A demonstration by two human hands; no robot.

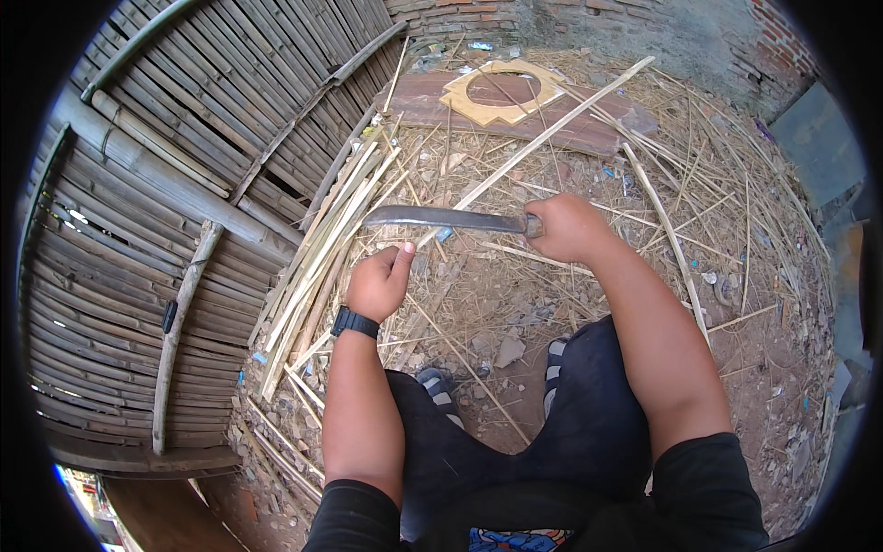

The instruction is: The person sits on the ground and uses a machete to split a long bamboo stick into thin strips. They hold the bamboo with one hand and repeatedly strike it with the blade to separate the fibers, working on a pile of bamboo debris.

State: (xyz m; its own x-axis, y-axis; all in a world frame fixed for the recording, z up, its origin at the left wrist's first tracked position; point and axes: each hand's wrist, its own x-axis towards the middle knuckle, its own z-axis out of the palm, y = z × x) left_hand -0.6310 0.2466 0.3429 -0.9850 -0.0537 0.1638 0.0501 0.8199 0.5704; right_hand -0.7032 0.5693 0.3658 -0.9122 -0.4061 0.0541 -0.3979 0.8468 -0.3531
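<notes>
My right hand (pixel 570 228) is wrapped round the handle of a machete (pixel 441 217). Its long dark blade points left, roughly level, and crosses over a long pale bamboo strip (pixel 552 133). My left hand (pixel 377 283), with a black watch on the wrist, is closed round the near part of that strip, thumb up, just below the blade's left end. The strip slants away to the far right. Whether the blade touches it I cannot tell.
A bundle of split bamboo strips (pixel 322 267) lies along the bamboo slat wall (pixel 138 267) at left. Beyond are a reddish-brown board (pixel 589 129) and a yellow frame with a round hole (pixel 451 97). Loose strips and debris litter the ground around my sandalled feet. A brick wall (pixel 635 41) stands behind.
</notes>
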